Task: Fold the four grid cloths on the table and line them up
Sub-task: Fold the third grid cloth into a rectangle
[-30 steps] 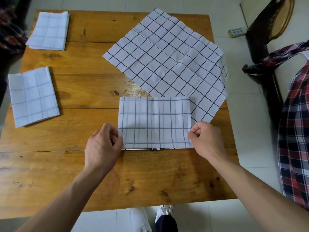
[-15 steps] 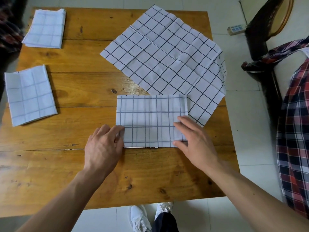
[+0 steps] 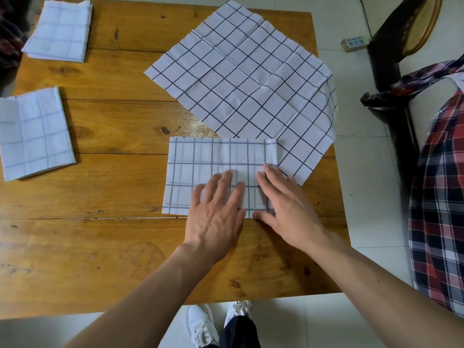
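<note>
Table: varnished knotty wood, slight gloss. Grid cloths: thin matt woven fabric, creased, probably cotton. Floor: smooth tile.

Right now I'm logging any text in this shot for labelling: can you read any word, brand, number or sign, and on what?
None can be read.
Grid cloths: lines only, no print.
Power strip on the floor: any marking is too small to read.
White shoes: no brand shows.

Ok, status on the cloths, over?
Left hand and right hand flat on half-folded cloth. Two folded cloths at left. Unfolded cloth waits, corner under the half-folded one.
</note>
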`<control>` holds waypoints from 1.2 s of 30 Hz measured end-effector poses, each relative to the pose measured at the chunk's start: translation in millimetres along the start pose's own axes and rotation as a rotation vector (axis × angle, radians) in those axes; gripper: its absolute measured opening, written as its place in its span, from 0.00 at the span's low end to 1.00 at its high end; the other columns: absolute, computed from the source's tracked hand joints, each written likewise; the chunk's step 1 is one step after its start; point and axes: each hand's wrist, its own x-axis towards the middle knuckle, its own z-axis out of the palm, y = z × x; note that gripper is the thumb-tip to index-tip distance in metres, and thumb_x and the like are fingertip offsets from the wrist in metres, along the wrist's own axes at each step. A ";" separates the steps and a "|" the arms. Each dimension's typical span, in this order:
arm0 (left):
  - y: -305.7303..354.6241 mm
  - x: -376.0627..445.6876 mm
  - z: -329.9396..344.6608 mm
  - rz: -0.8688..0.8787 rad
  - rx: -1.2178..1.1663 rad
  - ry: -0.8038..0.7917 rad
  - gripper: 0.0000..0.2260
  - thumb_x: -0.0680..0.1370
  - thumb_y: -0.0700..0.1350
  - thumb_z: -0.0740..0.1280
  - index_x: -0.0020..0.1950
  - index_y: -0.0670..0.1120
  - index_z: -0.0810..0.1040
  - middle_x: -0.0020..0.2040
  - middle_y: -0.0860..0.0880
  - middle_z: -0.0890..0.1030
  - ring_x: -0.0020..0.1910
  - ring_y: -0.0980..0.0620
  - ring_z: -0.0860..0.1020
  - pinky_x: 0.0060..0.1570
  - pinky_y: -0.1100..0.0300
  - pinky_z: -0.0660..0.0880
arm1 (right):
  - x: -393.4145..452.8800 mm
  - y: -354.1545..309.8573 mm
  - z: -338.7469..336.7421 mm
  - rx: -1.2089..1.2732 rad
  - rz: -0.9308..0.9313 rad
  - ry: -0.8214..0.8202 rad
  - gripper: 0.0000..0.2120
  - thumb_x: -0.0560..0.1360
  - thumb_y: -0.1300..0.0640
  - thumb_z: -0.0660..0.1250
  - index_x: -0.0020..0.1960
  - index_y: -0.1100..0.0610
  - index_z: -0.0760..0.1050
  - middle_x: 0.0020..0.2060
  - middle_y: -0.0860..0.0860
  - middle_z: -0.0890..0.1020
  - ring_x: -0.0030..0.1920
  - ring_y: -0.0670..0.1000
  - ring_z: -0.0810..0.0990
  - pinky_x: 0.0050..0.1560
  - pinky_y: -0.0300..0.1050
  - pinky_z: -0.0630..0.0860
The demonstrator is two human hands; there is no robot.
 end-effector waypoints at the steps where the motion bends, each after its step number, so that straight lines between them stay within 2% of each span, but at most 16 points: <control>1: -2.6 -0.7 1.7 0.006 0.003 -0.001 0.23 0.81 0.58 0.57 0.75 0.52 0.61 0.78 0.45 0.60 0.76 0.43 0.58 0.71 0.44 0.61 | 1.6 1.6 -1.3 0.002 -0.008 -0.026 0.42 0.75 0.42 0.66 0.79 0.55 0.49 0.79 0.50 0.46 0.78 0.49 0.43 0.78 0.51 0.44; 4: -17.8 -7.3 5.6 0.039 0.021 -0.021 0.23 0.82 0.55 0.57 0.77 0.54 0.59 0.79 0.45 0.59 0.78 0.44 0.57 0.72 0.42 0.61 | 8.4 9.2 -5.7 0.013 -0.020 -0.099 0.47 0.75 0.38 0.65 0.79 0.54 0.39 0.78 0.48 0.37 0.77 0.46 0.35 0.78 0.53 0.42; 6: -31.0 -14.3 7.5 0.032 0.020 -0.037 0.22 0.84 0.52 0.54 0.78 0.56 0.57 0.81 0.47 0.56 0.80 0.45 0.53 0.75 0.41 0.57 | 14.0 14.3 -8.9 -0.005 -0.026 -0.138 0.52 0.73 0.35 0.64 0.78 0.54 0.33 0.77 0.48 0.33 0.76 0.46 0.31 0.78 0.53 0.41; 12: -67.0 -34.8 5.8 -0.088 -0.007 -0.041 0.23 0.84 0.52 0.47 0.80 0.58 0.52 0.82 0.50 0.52 0.81 0.49 0.48 0.76 0.44 0.44 | 34.1 22.6 -18.7 -0.067 -0.023 -0.218 0.65 0.64 0.27 0.68 0.76 0.55 0.26 0.73 0.49 0.25 0.73 0.48 0.25 0.76 0.53 0.36; 17: -91.1 -49.0 4.7 -0.129 -0.026 -0.035 0.24 0.84 0.54 0.47 0.81 0.59 0.52 0.82 0.51 0.51 0.81 0.49 0.47 0.76 0.41 0.48 | 45.0 23.2 -24.1 -0.093 -0.021 -0.288 0.71 0.59 0.28 0.72 0.74 0.55 0.22 0.71 0.49 0.21 0.72 0.48 0.22 0.75 0.55 0.33; 24: -109.3 -60.6 3.0 -0.167 -0.061 -0.026 0.24 0.83 0.54 0.47 0.80 0.61 0.51 0.82 0.52 0.51 0.81 0.49 0.47 0.76 0.38 0.50 | 46.5 30.7 -37.7 -0.136 -0.059 -0.381 0.71 0.61 0.37 0.78 0.73 0.51 0.21 0.70 0.46 0.20 0.71 0.45 0.21 0.74 0.49 0.31; 30: -105.0 -55.0 -8.6 -0.166 -0.117 -0.018 0.23 0.82 0.55 0.48 0.77 0.59 0.61 0.81 0.49 0.55 0.80 0.44 0.51 0.74 0.38 0.53 | 41.6 34.3 -42.5 -0.283 -0.079 -0.377 0.69 0.62 0.37 0.77 0.74 0.54 0.23 0.72 0.50 0.23 0.73 0.49 0.24 0.74 0.49 0.32; 33: -103.8 -52.5 -12.9 -0.138 -0.095 0.017 0.22 0.80 0.52 0.55 0.75 0.54 0.66 0.80 0.50 0.58 0.80 0.44 0.53 0.73 0.38 0.56 | 28.1 27.6 -41.3 -0.242 -0.048 -0.340 0.66 0.65 0.42 0.77 0.75 0.51 0.24 0.73 0.50 0.24 0.73 0.49 0.24 0.75 0.50 0.32; 36: -104.6 -48.8 -17.3 -0.062 -0.097 0.118 0.19 0.77 0.46 0.64 0.68 0.49 0.75 0.77 0.49 0.66 0.78 0.45 0.60 0.69 0.41 0.61 | 15.8 12.3 -41.5 -0.020 0.002 -0.292 0.58 0.70 0.49 0.76 0.77 0.45 0.29 0.74 0.46 0.26 0.73 0.47 0.24 0.75 0.51 0.35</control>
